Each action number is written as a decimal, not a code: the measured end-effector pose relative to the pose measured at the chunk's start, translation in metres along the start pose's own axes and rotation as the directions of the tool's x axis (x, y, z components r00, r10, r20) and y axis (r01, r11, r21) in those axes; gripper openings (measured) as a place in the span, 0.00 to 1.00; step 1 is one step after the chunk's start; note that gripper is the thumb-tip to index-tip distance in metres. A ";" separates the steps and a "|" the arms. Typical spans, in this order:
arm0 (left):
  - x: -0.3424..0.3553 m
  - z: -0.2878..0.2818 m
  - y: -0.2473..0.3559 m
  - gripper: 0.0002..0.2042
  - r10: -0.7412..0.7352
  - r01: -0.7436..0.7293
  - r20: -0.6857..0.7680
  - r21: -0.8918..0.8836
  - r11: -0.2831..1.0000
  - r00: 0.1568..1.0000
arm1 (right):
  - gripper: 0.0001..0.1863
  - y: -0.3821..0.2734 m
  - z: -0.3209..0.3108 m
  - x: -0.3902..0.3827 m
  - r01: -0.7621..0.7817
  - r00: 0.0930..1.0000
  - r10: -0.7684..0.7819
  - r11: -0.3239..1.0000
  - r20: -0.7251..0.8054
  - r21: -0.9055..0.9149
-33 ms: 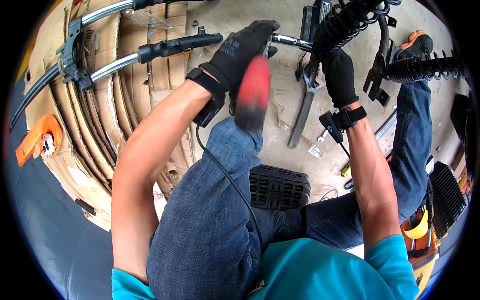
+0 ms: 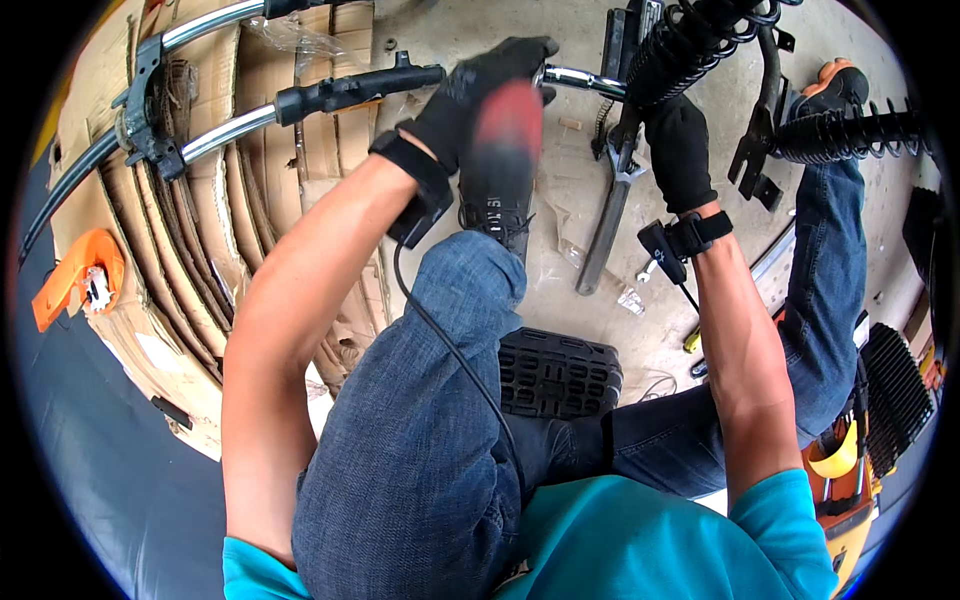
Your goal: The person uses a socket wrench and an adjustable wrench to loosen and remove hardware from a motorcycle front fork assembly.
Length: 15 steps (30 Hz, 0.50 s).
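Note:
My left hand (image 2: 485, 85), in a black glove, is closed around the head end of a ratchet wrench. The ratchet's red and black handle (image 2: 510, 115) is smeared by motion and sticks up toward me over the glove. From its head a chrome extension with a socket (image 2: 585, 82) runs right to a black coil-spring shock absorber (image 2: 690, 50). My gloved right hand (image 2: 680, 155) is closed at the shock's lower end, its fingertips hidden behind the black metal. A large adjustable wrench (image 2: 608, 225) hangs or lies just left of that hand; I cannot tell which.
At left, a front fork (image 2: 235, 128) rests on stacked cardboard (image 2: 215, 215), near an orange plastic part (image 2: 85, 275). Between my legs is a black ribbed plastic piece (image 2: 560, 375). A second spring shock (image 2: 850, 138) and a small wrench (image 2: 647, 271) are at right.
The ratchet's handle has swung up and away from me, so my shoe below it shows. My left hand has shifted slightly; the right hand stays in place.

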State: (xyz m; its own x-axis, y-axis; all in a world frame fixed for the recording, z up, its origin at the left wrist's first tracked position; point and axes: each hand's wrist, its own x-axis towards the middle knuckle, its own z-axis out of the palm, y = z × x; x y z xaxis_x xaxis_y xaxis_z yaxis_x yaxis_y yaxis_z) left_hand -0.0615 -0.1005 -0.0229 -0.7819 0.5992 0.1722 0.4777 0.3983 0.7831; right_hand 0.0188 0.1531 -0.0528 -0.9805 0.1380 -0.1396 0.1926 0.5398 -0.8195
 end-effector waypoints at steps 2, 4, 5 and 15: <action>0.010 -0.009 -0.001 0.15 -0.121 0.123 0.137 -0.008 0.992 0.983 | 0.07 0.009 0.005 -0.003 0.112 0.989 -0.122 0.987 -0.080 -0.111; 0.025 -0.014 0.009 0.15 -0.293 0.307 0.246 -0.022 0.951 0.924 | 0.15 0.010 0.008 -0.004 0.197 0.957 -0.223 0.969 -0.187 -0.148; 0.028 -0.017 0.008 0.16 -0.289 0.310 0.284 -0.028 0.950 0.914 | 0.15 0.006 0.007 -0.004 0.178 0.966 -0.196 0.977 -0.166 -0.120; -0.017 0.005 0.019 0.32 0.138 -0.162 0.092 0.351 0.922 0.986 | 0.15 -0.005 -0.005 0.001 -0.109 0.994 0.108 0.985 0.015 0.132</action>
State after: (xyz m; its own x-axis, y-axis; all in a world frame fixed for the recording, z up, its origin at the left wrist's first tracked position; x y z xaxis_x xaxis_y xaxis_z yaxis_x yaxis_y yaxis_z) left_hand -0.0372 -0.0995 -0.0144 -0.6682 0.7097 0.2232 0.7079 0.5141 0.4844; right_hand 0.0175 0.1543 -0.0462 -0.9544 0.1828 -0.2359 0.2919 0.4068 -0.8657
